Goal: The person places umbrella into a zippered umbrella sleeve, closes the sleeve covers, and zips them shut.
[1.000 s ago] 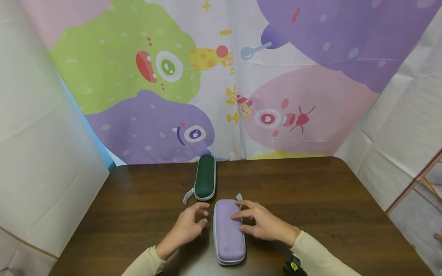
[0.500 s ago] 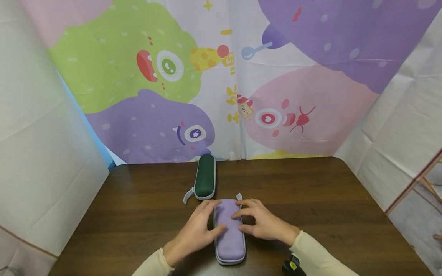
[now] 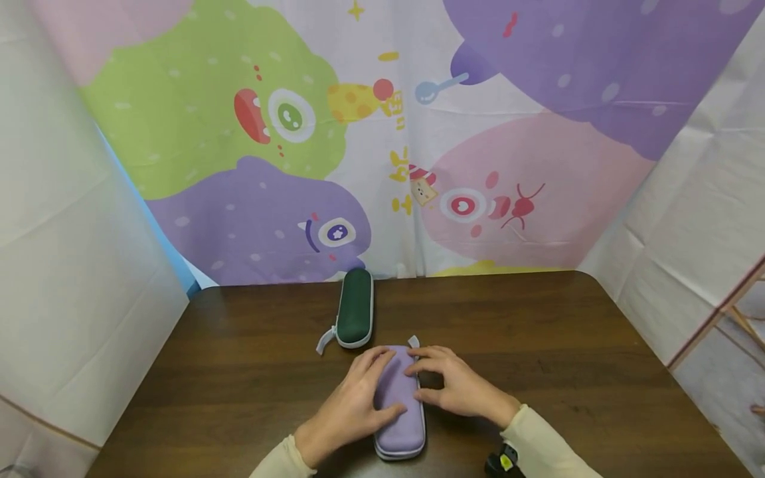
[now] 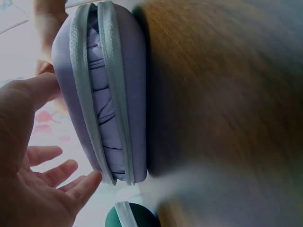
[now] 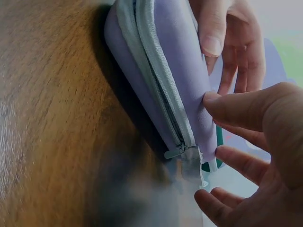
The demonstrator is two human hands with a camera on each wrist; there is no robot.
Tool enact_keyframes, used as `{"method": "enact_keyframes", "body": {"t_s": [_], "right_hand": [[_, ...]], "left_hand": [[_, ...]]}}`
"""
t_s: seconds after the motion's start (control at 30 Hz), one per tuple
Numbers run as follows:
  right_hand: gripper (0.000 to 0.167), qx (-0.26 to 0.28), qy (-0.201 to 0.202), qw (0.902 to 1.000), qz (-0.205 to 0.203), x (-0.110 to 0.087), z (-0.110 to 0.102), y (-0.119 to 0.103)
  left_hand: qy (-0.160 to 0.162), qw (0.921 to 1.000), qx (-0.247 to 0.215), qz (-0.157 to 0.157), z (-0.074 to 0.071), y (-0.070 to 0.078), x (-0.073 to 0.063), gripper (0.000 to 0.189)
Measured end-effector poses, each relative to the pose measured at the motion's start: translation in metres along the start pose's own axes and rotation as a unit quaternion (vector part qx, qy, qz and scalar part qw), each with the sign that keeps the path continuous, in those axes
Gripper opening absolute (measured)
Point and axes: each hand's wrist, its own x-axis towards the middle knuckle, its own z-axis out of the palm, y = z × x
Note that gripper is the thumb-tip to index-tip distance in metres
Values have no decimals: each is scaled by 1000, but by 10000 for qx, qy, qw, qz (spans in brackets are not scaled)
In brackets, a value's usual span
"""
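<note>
A lilac zip pencil case point(image 3: 399, 398) lies lengthwise on the table, lid down on its base. Its pale zipper point(image 4: 113, 71) is undone on the left side, where folded purple lining shows between the teeth. In the right wrist view the zipper pull point(image 5: 176, 152) sits at the far end beside a whitish fabric tab point(image 5: 193, 166). My left hand point(image 3: 352, 401) lies over the case's left edge, thumb and fingertips touching the top. From the right, my right hand point(image 3: 457, 384) touches the upper face near the far end with relaxed, spread fingers.
A dark green zip case point(image 3: 355, 309) with a grey pull tab point(image 3: 325, 339) lies farther back, left of the lilac one. Behind the brown wooden table point(image 3: 538, 332) hangs a cartoon-printed curtain point(image 3: 275, 133). White cloth walls stand at both sides.
My left hand has moved right, from beside the lilac pencil case onto its top. My right hand has barely shifted; both cases stay in place.
</note>
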Motion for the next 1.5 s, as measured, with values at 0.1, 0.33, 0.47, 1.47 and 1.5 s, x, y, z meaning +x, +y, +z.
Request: {"method": "enact_keyframes", "body": {"t_s": [0.1, 0.33, 0.47, 1.47, 1.5], "right_hand": [[29, -35, 346, 9994, -13, 1, 3, 2], [29, 119, 965, 9952, 130, 0, 8, 9], [30, 363, 1030, 9930, 457, -1, 9, 15], [14, 315, 873, 9933, 688, 5, 25, 23], [14, 191, 832, 9940, 681, 5, 24, 22]], "left_hand": [[-89, 10000, 16, 12, 0, 1, 1, 85], [-20, 9989, 183, 423, 3, -1, 0, 51], [-71, 9980, 341, 535, 4, -2, 0, 39], [-893, 9948, 440, 229, -8, 0, 4, 34], [-898, 9946, 453, 252, -8, 0, 3, 35]]}}
